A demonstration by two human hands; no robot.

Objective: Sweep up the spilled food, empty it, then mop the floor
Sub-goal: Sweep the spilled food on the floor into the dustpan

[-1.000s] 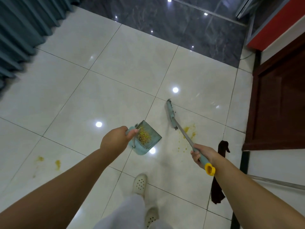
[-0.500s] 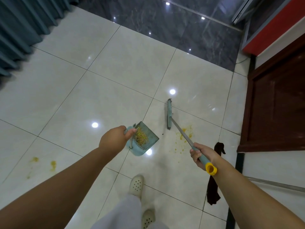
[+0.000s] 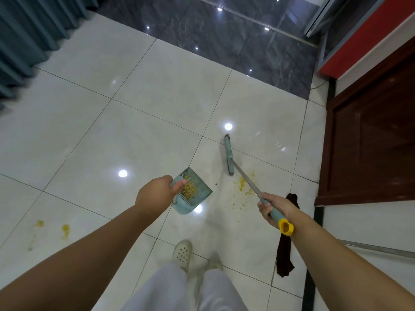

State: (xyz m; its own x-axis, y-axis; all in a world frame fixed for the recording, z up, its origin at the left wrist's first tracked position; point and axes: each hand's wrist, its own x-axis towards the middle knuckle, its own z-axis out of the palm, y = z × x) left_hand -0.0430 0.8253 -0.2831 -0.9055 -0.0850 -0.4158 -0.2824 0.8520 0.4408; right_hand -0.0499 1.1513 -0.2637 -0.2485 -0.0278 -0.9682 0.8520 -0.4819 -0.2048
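My left hand (image 3: 157,194) grips the handle of a light blue dustpan (image 3: 197,198), held above the white tiled floor with a heap of yellow-green food bits (image 3: 190,190) inside. My right hand (image 3: 272,207) holds the blue grip of a broom (image 3: 229,156) with a yellow end cap; its head rests on the floor ahead. Yellow smears and specks (image 3: 243,185) lie on the tile between the broom head and my right hand. More yellow stains (image 3: 65,230) mark the floor at lower left.
A dark brown cloth (image 3: 285,250) lies on the floor by my right arm. A dark wooden door (image 3: 377,140) and a red panel (image 3: 363,41) stand at right. Teal curtains (image 3: 29,34) hang at upper left. Dark marble tiles (image 3: 213,41) lie ahead. My feet in white clogs (image 3: 182,252) are below.
The broom head has turned from slanted to nearly straight and shifted slightly away from the dustpan. Both hands keep their grips; the view has drifted a little.
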